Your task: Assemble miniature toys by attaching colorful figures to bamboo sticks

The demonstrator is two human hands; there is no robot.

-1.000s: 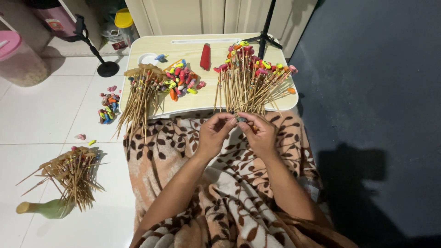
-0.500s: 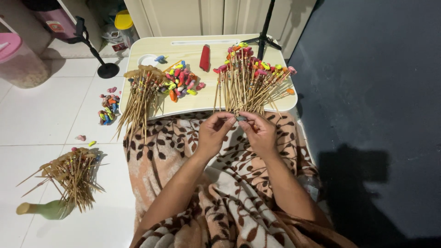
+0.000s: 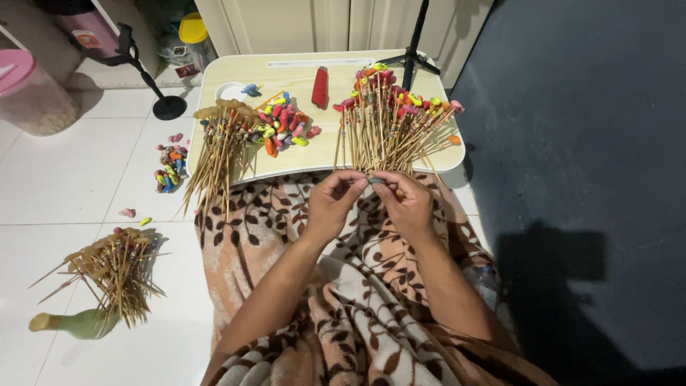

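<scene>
Pinching a small grey piece point(image 3: 376, 181) between the fingertips of the left hand point(image 3: 333, 202) and the right hand point(image 3: 409, 202), the person seems to be assembling one stick. Just beyond the fingers lies the bundle of finished sticks point(image 3: 389, 121); the next move probably needs a bare stick from it.

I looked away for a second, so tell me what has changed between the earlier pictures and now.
Almost nothing. Both hands, left hand and right hand, stay together over the lap, pinching a small dark piece between their fingertips; only the fingers shifted slightly. Nothing was picked up or let go. The sticks, the bead pile and the table are as before.
</scene>
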